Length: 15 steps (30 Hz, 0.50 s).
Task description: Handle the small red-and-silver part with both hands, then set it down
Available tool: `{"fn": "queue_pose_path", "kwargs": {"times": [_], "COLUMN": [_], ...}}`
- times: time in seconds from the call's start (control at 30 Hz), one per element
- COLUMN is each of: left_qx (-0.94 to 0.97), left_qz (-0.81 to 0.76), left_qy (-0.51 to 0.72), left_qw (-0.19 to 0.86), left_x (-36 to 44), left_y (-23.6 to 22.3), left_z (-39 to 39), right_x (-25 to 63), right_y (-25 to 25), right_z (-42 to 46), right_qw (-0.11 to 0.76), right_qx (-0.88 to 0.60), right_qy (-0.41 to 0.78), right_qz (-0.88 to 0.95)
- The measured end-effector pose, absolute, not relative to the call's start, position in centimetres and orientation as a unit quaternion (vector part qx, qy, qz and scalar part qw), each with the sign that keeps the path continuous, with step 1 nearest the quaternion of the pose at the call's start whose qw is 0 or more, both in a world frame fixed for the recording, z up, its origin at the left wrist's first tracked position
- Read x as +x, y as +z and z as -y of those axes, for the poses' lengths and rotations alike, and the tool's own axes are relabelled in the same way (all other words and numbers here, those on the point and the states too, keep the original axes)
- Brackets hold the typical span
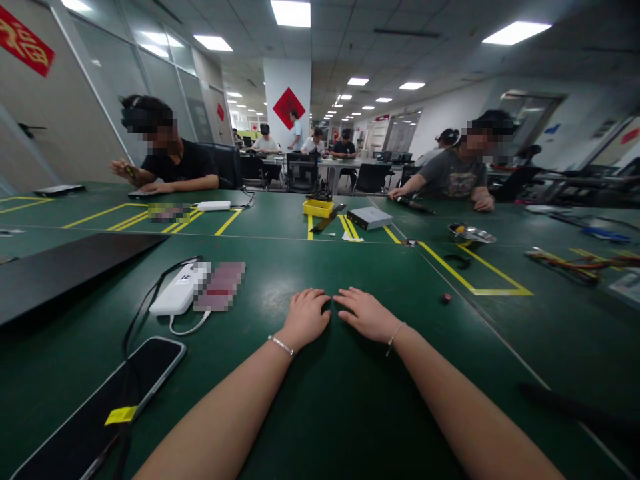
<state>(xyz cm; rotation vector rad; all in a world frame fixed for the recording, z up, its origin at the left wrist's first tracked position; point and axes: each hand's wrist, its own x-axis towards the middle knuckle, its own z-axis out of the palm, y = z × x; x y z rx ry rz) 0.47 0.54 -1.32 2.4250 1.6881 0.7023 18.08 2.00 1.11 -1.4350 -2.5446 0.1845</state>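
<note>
My left hand point(307, 319) lies palm down on the green table point(280, 260), its fingers stretched forward and holding nothing. Beside it, my right hand point(367, 315) rests the same way, fingers spread and pointing inward, with a narrow gap between the two hands. Left of my left hand are a white power bank point(180, 290) with a short white cable point(190, 330) and a blurred reddish, phone-like thing point(220, 287). Nearer to me on the left lies a large dark phone point(125, 393), with a black cable and its yellow tag point(121, 416) across it.
A black panel point(75, 267) stands at the left. Farther off are a yellow bin point(319, 209), a grey box point(370, 217) and a metal dish point(471, 233). A small red piece point(446, 298) and bundled wires point(570, 262) lie rightward. Two people sit across the table.
</note>
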Motion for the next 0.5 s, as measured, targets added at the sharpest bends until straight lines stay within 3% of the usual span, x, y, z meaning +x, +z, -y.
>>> {"fn": "queue_pose_path", "kwargs": {"times": [0.17,0.27,0.5], "left_qx": [0.797,0.796,0.792], "left_qz": [-0.557,-0.558,-0.561], "left_qy": [0.224,0.219,0.221], "left_qw": [0.07,0.082,0.093], "left_x": [0.4,0.4,0.4], "left_y": [-1.0,-0.8,-0.6], "left_z": [-0.5,-0.4,-0.3], "right_x": [26.2,31.5,35.3], "right_y": [3.0,2.2,-0.2], "right_z": [-3.6,-4.2,-5.4], "right_qw": [0.142,0.107,0.022], "right_qx": [-0.69,-0.811,-0.834], "right_qy": [-0.042,-0.047,-0.032], "right_qz": [0.708,0.573,0.55]}}
